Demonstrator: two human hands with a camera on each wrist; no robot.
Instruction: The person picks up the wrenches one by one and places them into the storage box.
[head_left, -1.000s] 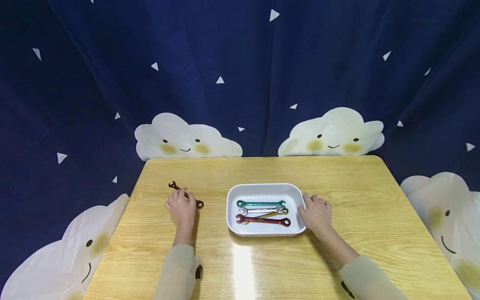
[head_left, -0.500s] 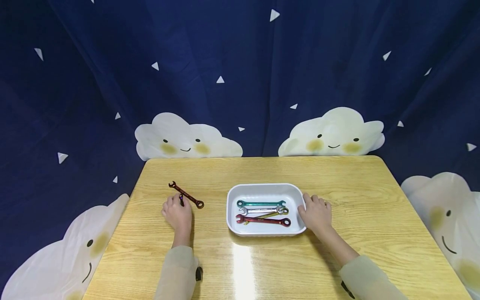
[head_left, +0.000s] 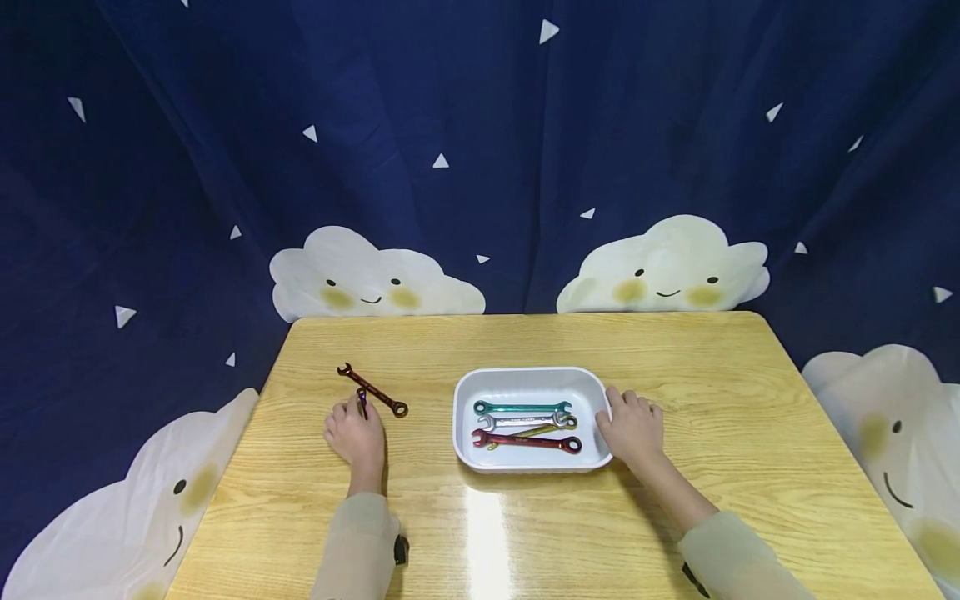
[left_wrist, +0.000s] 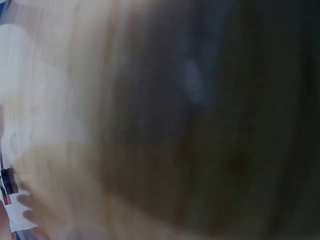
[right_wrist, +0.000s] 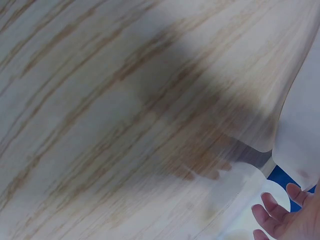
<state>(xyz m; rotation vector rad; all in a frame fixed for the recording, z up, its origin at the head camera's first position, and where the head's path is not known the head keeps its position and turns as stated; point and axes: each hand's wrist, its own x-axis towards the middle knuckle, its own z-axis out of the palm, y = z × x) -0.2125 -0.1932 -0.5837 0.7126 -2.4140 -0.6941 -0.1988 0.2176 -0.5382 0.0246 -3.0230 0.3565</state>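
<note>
In the head view, my left hand (head_left: 356, 432) rests low over the left of the table and holds a small purple wrench (head_left: 363, 404), its ring end showing past the fingers. Just beyond lies a dark red wrench (head_left: 378, 394), slanted on the wood. My right hand (head_left: 636, 427) grips the right end of a white tray (head_left: 528, 463), thumb over the rim and fingers outside. Inside the tray are a teal wrench (head_left: 522, 407), a silver wrench (head_left: 517, 421), a red wrench (head_left: 525, 440) and a partly covered yellow wrench (head_left: 536, 430). The left wrist view is dark and blurred.
The wooden table (head_left: 675, 358) ends at the back against a dark blue curtain (head_left: 510, 125) printed with clouds and white triangles. A bright light reflection lies on the wood in front of the tray.
My left hand has drawn slightly back from the dark red wrench, and the purple wrench has come into sight at its fingers. My right hand and the tray have stayed put.
</note>
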